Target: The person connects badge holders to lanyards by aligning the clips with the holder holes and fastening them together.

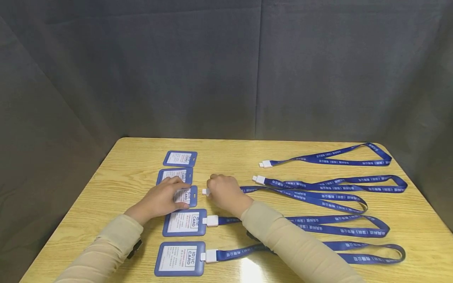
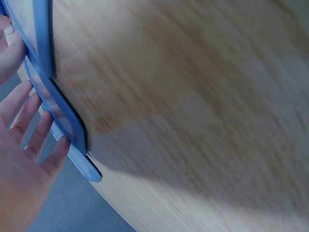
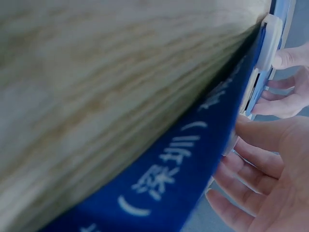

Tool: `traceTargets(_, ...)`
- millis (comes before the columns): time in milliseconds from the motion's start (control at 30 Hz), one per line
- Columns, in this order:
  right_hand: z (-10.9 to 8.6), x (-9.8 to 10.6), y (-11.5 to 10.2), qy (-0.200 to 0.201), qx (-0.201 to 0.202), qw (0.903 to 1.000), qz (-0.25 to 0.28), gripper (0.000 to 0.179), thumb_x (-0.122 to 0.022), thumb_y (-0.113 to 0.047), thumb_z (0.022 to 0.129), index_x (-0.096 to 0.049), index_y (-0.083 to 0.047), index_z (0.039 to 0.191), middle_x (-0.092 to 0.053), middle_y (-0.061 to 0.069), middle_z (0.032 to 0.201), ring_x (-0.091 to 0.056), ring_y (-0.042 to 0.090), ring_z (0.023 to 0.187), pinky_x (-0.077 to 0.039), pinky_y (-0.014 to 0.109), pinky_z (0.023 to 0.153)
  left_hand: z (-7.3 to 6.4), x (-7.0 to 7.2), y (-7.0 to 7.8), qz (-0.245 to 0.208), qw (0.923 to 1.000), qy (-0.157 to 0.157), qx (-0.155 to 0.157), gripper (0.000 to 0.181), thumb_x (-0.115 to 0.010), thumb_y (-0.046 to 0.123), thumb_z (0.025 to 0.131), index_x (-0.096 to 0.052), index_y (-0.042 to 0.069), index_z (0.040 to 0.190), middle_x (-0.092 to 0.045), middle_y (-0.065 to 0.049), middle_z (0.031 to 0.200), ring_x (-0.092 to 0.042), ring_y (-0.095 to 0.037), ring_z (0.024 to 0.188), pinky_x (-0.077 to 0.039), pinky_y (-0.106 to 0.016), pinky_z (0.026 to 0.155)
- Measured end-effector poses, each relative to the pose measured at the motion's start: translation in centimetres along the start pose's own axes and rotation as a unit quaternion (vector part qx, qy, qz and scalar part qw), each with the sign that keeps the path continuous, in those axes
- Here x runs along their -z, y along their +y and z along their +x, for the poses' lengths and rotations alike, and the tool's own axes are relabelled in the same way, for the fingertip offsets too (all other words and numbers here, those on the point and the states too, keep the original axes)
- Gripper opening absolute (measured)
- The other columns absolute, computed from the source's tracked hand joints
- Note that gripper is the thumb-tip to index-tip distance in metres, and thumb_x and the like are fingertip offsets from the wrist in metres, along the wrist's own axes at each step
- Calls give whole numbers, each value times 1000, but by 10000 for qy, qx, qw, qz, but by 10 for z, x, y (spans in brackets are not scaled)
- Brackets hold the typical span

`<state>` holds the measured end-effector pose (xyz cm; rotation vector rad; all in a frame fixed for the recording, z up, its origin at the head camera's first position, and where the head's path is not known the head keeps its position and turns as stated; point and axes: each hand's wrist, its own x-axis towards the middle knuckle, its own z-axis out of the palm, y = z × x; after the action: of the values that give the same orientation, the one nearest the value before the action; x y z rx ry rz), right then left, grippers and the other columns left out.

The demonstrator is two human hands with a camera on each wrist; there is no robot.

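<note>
In the head view, my left hand holds the middle blue badge holder by its sides, thumb at the near edge and fingers at the far edge, covering its left part. Just to the right, my right hand pinches the white clip of a blue lanyard, its tip pointing at the badge holder's slotted end, a small gap between them. In the right wrist view, the white-lettered strap runs back from the pinching fingers.
Nearer me, two badge holders are joined to lanyard clips. Farther off lie two separate badge holders and, to the right, two lanyards. All rest on a wooden table before a grey curtain.
</note>
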<state>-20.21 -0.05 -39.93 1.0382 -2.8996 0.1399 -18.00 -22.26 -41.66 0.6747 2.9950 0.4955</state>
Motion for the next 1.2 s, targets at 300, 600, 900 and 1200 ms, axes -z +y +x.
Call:
traceTargets(300, 3, -1, -2, 18, 314, 9994, -138, 17, -76, -21, 88, -74, -9, 100, -64, 1, 90, -63, 15, 77, -57, 31, 71, 1, 0, -1, -92, 9999, -31, 41, 59, -84, 36, 78, -67, 10, 128, -60, -3, 117, -56, -24, 108, -51, -47, 91)
traceTargets(600, 8, -2, -11, -27, 450, 9984, -334, 18, -74, -24, 90, -76, -10, 102, -65, 2, 92, -63, 14, 75, -55, 27, 69, -1, -1, 7, 274, 9996, 18, -42, 58, -84, 33, 79, -67, 7, 128, -59, 1, 107, -51, -16, 91, -51, -38, 82)
traceTargets(900, 9, -8, -17, -40, 688, 9968, -403, 12, -70, -11, 92, -74, -7, 102, -65, 4, 93, -63, 13, 78, -56, 22, 72, -4, -6, 7, 153, 9997, 195, 50, 57, -86, 30, 77, -68, 7, 126, -62, -1, 110, -54, -21, 97, -52, -42, 86)
traceTargets(1200, 10, -12, -19, 275, 771, 9940, -732, 13, -71, -9, 90, -76, -6, 102, -67, 5, 93, -63, 13, 77, -56, 20, 70, -4, -10, 10, 356, 9988, 326, 49, 57, -85, 29, 78, -67, 8, 128, -60, 0, 109, -55, -20, 98, -54, -41, 82)
